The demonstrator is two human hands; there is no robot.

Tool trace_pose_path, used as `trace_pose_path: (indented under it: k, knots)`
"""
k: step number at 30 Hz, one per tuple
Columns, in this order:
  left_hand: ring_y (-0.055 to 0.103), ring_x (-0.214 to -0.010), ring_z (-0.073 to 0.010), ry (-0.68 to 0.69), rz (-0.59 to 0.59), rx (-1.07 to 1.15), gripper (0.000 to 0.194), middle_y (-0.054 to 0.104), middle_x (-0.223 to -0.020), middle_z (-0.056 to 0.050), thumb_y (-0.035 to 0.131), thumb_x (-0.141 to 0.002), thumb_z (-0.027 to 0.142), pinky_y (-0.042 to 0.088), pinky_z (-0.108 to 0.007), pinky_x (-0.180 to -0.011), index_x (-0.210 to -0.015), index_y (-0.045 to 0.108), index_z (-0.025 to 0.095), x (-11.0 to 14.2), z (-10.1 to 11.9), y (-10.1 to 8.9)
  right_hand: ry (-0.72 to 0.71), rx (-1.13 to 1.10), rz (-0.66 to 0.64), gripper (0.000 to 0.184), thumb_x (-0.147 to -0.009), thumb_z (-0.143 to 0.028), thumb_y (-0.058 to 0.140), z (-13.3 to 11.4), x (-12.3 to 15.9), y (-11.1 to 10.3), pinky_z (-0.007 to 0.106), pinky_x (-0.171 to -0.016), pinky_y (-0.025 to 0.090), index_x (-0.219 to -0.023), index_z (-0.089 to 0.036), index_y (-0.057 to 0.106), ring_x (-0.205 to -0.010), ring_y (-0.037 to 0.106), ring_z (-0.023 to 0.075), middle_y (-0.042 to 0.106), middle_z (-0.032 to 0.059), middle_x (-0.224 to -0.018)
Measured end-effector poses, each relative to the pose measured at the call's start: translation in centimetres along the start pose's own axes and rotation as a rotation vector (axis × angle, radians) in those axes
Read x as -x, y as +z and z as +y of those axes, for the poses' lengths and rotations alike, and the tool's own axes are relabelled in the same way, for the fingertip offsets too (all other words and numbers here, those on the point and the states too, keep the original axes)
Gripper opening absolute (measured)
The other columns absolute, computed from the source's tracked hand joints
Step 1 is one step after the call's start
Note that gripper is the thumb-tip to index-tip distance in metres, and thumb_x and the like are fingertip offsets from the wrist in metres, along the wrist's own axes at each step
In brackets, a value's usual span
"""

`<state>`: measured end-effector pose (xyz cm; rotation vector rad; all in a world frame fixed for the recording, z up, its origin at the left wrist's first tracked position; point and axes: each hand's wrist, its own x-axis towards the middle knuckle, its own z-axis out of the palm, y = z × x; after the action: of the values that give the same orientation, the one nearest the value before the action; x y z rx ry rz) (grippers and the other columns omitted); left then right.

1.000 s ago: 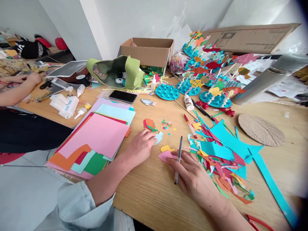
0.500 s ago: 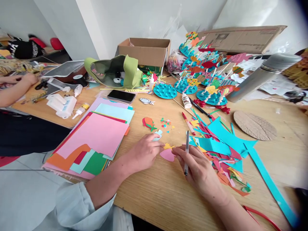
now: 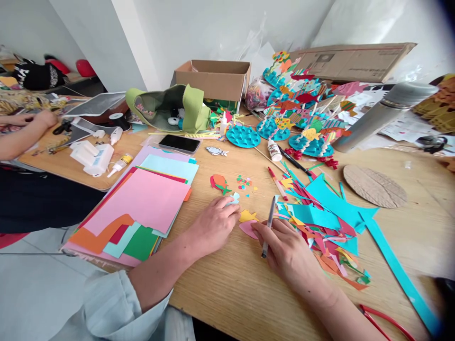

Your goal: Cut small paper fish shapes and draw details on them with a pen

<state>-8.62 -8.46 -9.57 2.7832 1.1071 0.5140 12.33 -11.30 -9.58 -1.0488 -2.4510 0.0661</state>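
Black smartphone (image 3: pixel 179 144) on tabletop (image 3: pixel 227 303); green fabric pouch (image 3: pixel 192 109) just behind, open cardboard box (image 3: pixel 209 90) farther behind; steel thermos (image 3: pixel 386 118) well right.

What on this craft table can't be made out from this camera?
Head view:
Pink paper shape: right hand covers part.
Pale blue paper scrap: left hand covers part.
Red loop, bottom right: lower edge cuts it off.
Cardboard box contents: its near wall hides them.
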Motion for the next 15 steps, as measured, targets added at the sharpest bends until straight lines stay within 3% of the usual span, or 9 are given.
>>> trace_pose_path:
  k: [5,11,15]
  knots:
    - [0.044,-0.127,-0.0243,0.07,-0.034,0.02,0.035,0.063,-0.121,-0.008,0.049,-0.084,0.003,0.036,-0.045,-0.109,-0.115,0.061,0.015,-0.1,0.3,-0.2,-0.005,0.022,0.007,0.028,-0.084,-0.001,0.041,-0.1,0.0,-0.2,0.032,-0.062,0.041,-0.101,-0.014,0.058,-0.071,0.055,0.0226,0.064,0.0078,-0.069]
    - [0.041,-0.13,-0.0272,-0.057,-0.025,-0.043,0.037,0.061,-0.125,-0.008,0.049,-0.086,0.006,0.033,-0.049,-0.109,-0.119,0.059,0.017,-0.2,0.4,0.5,-0.009,0.02,0.004,0.027,-0.085,-0.001,0.042,-0.3,-0.1,-0.2,0.032,-0.062,0.04,-0.101,-0.014,0.058,-0.07,0.055,0.0223,0.064,0.0074,-0.069]
    - [0.039,-0.131,-0.0274,-0.069,-0.012,-0.03,0.039,0.059,-0.128,-0.008,0.048,-0.086,0.006,0.033,-0.049,-0.109,-0.122,0.057,0.016,-0.4,0.1,0.9,-0.001,0.026,-0.009,0.027,-0.085,-0.001,0.041,-0.3,-0.1,0.0,0.032,-0.06,0.041,-0.102,-0.012,0.059,-0.067,0.054,0.0219,0.063,0.0078,-0.068]
